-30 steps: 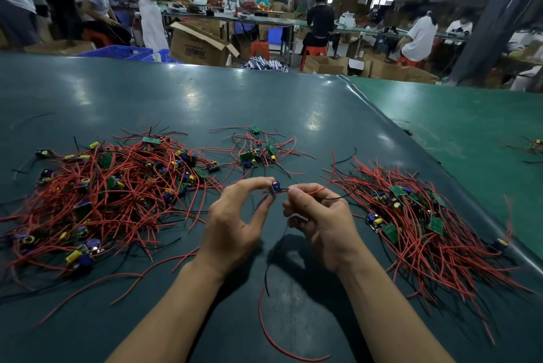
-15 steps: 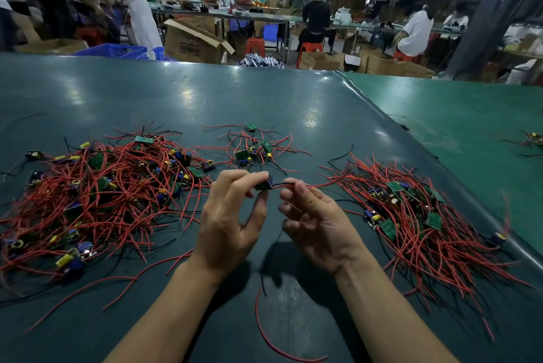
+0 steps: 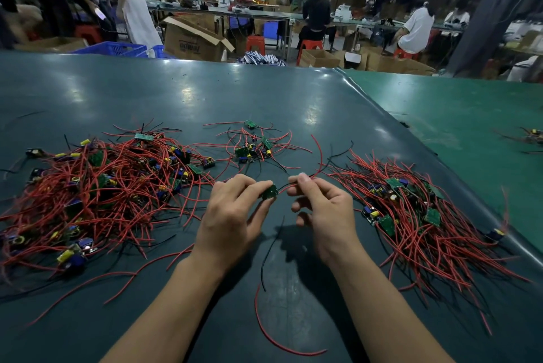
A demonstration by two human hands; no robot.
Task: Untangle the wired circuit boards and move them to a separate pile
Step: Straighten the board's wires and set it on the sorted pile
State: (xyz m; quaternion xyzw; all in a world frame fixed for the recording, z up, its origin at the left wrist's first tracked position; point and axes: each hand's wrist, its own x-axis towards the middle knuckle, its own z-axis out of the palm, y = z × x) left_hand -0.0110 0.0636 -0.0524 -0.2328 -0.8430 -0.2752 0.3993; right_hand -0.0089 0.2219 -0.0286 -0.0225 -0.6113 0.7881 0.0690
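**Head view: one board held up between two piles**

Head camera looks down on a dark green worktop [image 3: 264,92] where both hands work at the centre. The left hand [image 3: 232,215] pinches a small green circuit board [image 3: 270,192] between thumb and forefinger, the fingers closed on its edges. The right hand [image 3: 326,215] pinches that board's red wire [image 3: 318,163] a short way out, thumb and forefinger pressed together on it, the other fingers loosely curled below. The board hangs just above the worktop, between the heaps.

To do this step well, I would judge the board should stay fixed in the left hand while the right slides outward along the red lead, drawing it straight without yanking at the solder joint. A black wire [image 3: 271,248] and another red one [image 3: 264,324] trail down toward the near edge; whether both belong to this board I cannot tell, so they should be followed by touch before the board is lifted across.

Counted, there are three groups on this worktop: a large tangled heap [image 3: 97,195] on the left, a small loose cluster [image 3: 252,148] behind the hands, and a combed-out pile [image 3: 417,215] on the right, which looks like the destination. Boards within each are too many and too buried to number. One more small tangle [image 3: 531,139] lies on the neighbouring lighter green surface, far right.
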